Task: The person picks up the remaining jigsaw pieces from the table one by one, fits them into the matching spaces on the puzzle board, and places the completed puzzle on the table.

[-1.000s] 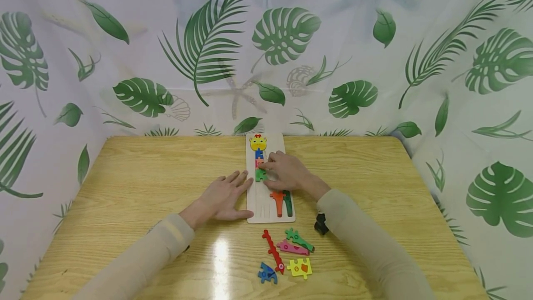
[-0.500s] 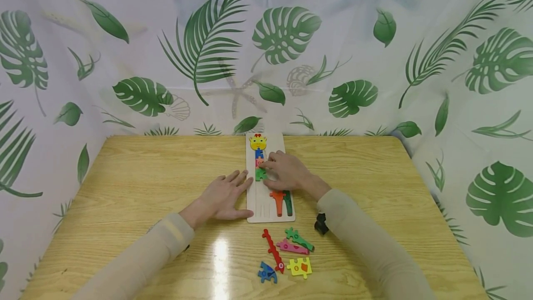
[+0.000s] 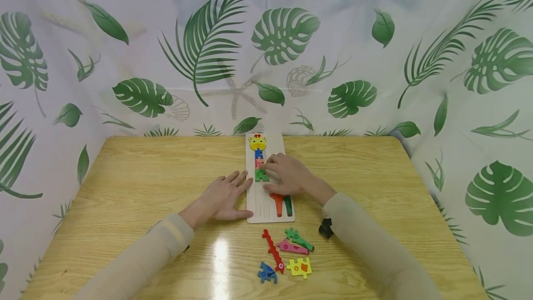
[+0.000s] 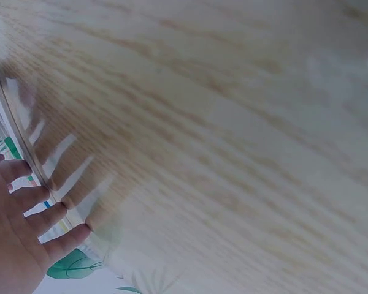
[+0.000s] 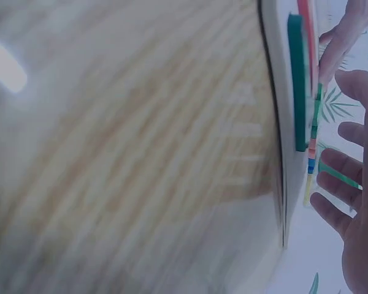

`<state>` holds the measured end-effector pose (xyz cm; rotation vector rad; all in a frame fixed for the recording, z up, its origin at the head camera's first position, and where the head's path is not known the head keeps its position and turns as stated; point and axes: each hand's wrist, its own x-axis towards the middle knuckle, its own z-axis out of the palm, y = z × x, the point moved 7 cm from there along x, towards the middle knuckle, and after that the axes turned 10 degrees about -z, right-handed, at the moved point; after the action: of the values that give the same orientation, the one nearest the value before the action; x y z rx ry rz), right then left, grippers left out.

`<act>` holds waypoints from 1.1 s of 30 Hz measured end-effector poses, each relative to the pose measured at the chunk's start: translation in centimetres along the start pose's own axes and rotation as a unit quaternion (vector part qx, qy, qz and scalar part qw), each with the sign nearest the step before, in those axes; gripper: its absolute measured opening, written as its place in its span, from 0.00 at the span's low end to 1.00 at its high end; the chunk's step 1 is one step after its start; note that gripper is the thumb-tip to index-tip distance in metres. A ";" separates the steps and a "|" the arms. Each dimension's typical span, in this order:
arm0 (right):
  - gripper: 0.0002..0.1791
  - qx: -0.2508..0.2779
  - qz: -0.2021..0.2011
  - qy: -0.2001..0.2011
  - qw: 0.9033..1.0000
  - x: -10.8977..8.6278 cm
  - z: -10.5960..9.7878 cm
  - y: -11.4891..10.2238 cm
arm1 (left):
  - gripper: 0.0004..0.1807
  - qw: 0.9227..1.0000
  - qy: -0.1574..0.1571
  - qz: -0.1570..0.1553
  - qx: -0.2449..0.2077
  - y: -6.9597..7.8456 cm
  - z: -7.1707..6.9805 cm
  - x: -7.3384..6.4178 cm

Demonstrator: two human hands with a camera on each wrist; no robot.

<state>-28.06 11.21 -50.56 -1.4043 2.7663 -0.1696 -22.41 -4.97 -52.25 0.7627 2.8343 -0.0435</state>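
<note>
A white puzzle board (image 3: 251, 200) lies at the table's far middle. Down its left side run a yellow giraffe head (image 3: 257, 144), a blue piece (image 3: 258, 154), a pink piece (image 3: 258, 163) and a green piece (image 3: 260, 176). My left hand (image 3: 220, 198) rests flat with fingers spread, its fingertips at the board's left edge. From the right, my right hand (image 3: 291, 174) reaches over the board, its index fingertip right at the green piece. In the right wrist view its fingers look loosely extended. An orange leg piece (image 3: 278, 206) and a dark green one (image 3: 288, 207) sit at the lower right.
In front of the board lie loose pieces: red (image 3: 273, 251), green (image 3: 300, 240), pink (image 3: 293, 246), yellow (image 3: 300, 267) and blue (image 3: 267, 273). A leaf-patterned curtain (image 3: 308, 105) stands along the table's back and sides.
My right hand and forearm have shifted slightly right and toward me. The index finger has drawn off the pink piece, and the hand now covers the orange piece's top. The left hand stays put.
</note>
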 end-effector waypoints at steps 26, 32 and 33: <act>0.45 0.023 -0.057 0.030 0.998 -2.9 -1.9 -3.2 | 0.54 1.000 0.006 0.003 -0.001 -0.1 0.1 0.0; 0.48 0.021 -0.081 0.029 0.996 -3.4 -2.2 -4.4 | 0.54 1.000 0.005 0.003 -0.001 -0.2 0.1 0.1; 0.48 0.019 -0.086 0.030 0.996 -3.6 -2.3 -4.7 | 0.54 1.000 0.005 0.003 -0.001 -0.2 0.2 0.1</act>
<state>-22.41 11.53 -47.86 -1.6528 2.6700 -0.2722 -22.53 -5.12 -52.42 0.7734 2.8398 -0.0352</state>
